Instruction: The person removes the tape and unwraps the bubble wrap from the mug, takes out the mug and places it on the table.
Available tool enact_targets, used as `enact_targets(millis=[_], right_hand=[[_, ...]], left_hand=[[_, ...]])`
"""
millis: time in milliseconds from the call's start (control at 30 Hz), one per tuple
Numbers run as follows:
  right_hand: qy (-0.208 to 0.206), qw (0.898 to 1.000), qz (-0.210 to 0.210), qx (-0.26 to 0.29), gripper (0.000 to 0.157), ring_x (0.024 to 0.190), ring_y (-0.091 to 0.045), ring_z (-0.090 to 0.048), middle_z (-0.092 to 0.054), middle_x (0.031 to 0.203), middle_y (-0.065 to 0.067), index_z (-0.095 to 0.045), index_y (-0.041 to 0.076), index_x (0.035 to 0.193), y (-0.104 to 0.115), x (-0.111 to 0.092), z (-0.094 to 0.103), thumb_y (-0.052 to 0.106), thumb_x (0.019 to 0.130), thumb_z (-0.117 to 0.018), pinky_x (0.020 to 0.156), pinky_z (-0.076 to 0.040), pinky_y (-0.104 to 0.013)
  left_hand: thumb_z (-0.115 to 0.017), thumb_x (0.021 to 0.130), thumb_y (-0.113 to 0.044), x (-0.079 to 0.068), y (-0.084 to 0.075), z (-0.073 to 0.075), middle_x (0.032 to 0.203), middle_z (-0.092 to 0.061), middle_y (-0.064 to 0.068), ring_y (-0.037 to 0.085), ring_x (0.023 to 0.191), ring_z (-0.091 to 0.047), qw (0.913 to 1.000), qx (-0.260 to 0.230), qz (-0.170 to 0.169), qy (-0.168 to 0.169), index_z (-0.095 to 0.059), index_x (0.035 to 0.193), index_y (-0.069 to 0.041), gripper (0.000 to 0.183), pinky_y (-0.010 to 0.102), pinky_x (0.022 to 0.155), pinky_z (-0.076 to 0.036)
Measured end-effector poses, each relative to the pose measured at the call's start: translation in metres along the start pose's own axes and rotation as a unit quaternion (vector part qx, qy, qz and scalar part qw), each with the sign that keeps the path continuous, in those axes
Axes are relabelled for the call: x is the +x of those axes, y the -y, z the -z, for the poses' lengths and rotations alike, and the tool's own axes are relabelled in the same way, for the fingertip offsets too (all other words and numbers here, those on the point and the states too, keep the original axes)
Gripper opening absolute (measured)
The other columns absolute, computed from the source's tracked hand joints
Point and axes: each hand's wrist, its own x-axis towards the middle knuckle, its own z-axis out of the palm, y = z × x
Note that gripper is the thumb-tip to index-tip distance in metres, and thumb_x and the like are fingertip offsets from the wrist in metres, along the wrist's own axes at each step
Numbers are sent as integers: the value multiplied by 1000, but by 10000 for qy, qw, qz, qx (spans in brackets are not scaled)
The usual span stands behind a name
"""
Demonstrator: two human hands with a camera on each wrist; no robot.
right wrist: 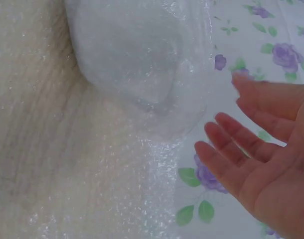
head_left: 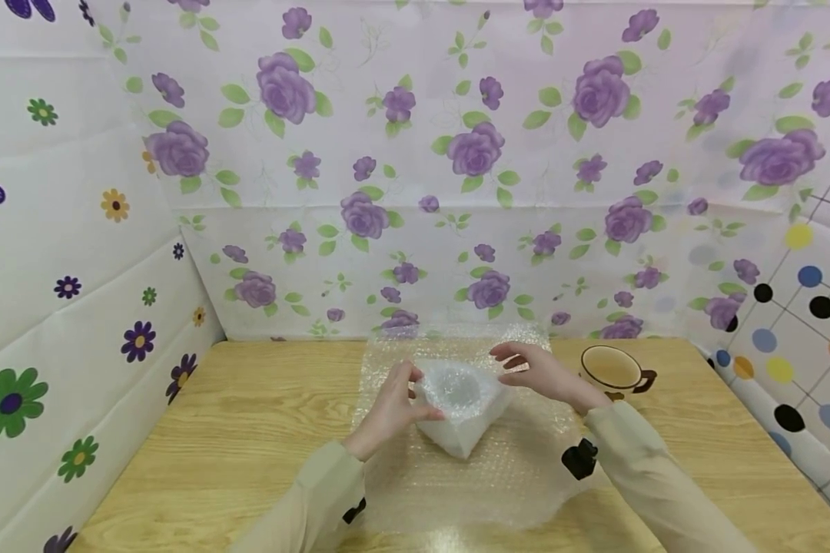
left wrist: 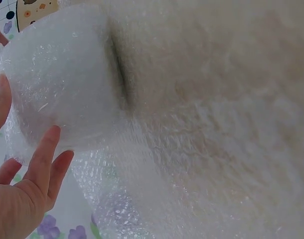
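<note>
A white bubble-wrapped bundle (head_left: 465,407) with a round, translucent top stands on a spread sheet of bubble wrap (head_left: 449,491); what is inside is hidden by the layers. My left hand (head_left: 397,403) holds the bundle at its left side, thumb at the near top edge and fingers on the far side. In the left wrist view, fingertips (left wrist: 53,133) rest against the wrapped wall. My right hand (head_left: 542,372) is at the bundle's right edge with fingers spread and loosely bent. The right wrist view shows the palm and fingers (right wrist: 224,172) apart from the wrap, holding nothing.
A cream mug (head_left: 610,369) with a dark rim and brown handle stands at the back right, beyond my right forearm. The wooden table (head_left: 263,430) meets a floral cloth wall (head_left: 401,261) behind, with patterned cloth on both sides.
</note>
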Motion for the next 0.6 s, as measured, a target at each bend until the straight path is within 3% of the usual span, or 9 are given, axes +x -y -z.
enact_targets(millis=[167,367,600], right_hand=[[153,9998,54,102,43,103,-35,-50,-53,115,-17,-53,-3,118,4,7,-4,14,82,-68,81,-46,-38],[296,9993,78,199,55,107,-37,-46,-49,120,-21,-49,-5,122,3,15,-13,16,77,-73,90,-38,-48],[524,9982,-98,-268,68,110,-31,-45,-48,124,-15,-47,-1,128,3,16,-21,26,72,-76,92,-37,-45]], left_hand=[[-83,64,-16,1,0,0,98,-41,11,33,83,-52,10000,-7,24,42,-44,97,0,54,28,63,-48],[-83,65,-18,1,-2,1,99,-41,11,31,83,-51,9999,15,111,68,-43,98,-1,54,29,64,-48],[-82,65,-19,1,0,2,99,-41,10,30,83,-51,9998,99,117,87,-43,99,-1,54,28,63,-48]])
